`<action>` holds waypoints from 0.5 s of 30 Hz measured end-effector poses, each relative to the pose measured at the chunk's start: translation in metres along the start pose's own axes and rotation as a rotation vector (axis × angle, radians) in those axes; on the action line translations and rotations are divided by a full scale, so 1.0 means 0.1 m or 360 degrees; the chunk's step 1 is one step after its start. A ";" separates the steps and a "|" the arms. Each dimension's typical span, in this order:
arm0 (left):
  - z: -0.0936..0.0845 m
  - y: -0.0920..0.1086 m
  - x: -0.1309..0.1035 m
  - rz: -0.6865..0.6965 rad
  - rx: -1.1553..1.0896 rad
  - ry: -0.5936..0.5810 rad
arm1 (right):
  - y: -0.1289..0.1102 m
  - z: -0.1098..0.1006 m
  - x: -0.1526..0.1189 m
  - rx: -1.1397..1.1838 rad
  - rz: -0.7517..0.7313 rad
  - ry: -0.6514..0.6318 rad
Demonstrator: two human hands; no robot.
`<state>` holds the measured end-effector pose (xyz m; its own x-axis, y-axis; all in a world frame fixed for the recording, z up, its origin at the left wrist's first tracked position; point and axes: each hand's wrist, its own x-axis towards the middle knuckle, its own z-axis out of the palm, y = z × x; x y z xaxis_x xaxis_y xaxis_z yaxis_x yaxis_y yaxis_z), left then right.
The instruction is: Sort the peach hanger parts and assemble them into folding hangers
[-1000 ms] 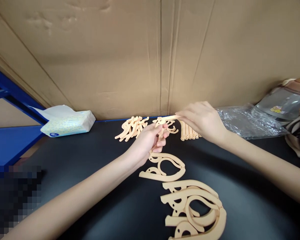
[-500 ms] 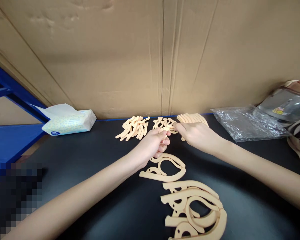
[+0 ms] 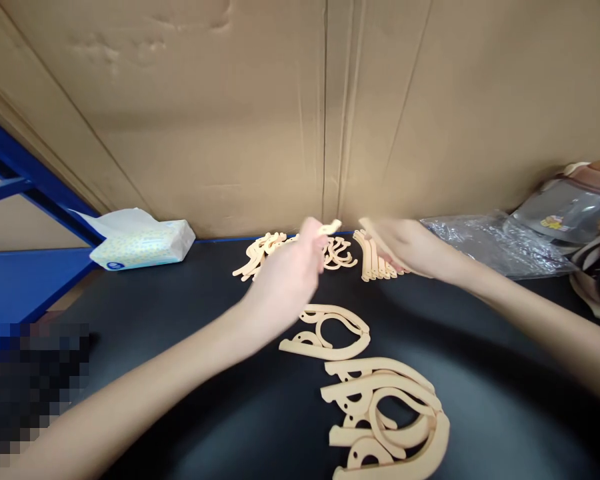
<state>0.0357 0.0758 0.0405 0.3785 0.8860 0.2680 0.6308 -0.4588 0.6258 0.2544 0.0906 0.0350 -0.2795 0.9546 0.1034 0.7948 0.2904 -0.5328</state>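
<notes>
My left hand, raised over the table, is closed on a small beige plastic hanger part whose end sticks out past the fingers. My right hand grips a longer curved hanger arm, somewhat blurred. Beneath that hand a row of matching hanger arms lies side by side. A pile of small hook-shaped parts is between the hands, and a pile of wavy pieces is partly hidden behind my left hand. Nearer me lie a folded beige hanger and an overlapping group of folded hangers.
A tissue pack stands at the back left beside a blue metal frame. At right, a clear plastic bag lies before a transparent container. Cardboard walls off the back of the black table.
My right hand has lifted a curved arm from the row. My left hand has moved slightly left and up, turning, with the small part in its fingers.
</notes>
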 end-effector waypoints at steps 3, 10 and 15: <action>-0.36 -0.31 0.20 -0.0383 -0.0270 0.0170 | 0.27 -0.15 -0.01 -0.0087 0.0027 0.0354; -0.87 -1.22 0.44 -0.0985 -0.0338 0.0097 | 0.74 -0.27 -0.10 -0.0423 -0.0205 0.0754; -0.75 -1.42 0.39 -0.1016 -0.0332 -0.0006 | 0.88 -0.11 -0.15 -0.0499 -0.0257 0.0862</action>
<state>-0.0898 0.1807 0.0174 -0.0229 0.9787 -0.2042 0.5880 0.1783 0.7890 0.3344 0.1025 -0.0047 -0.1625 0.7721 0.6144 0.9080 0.3607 -0.2132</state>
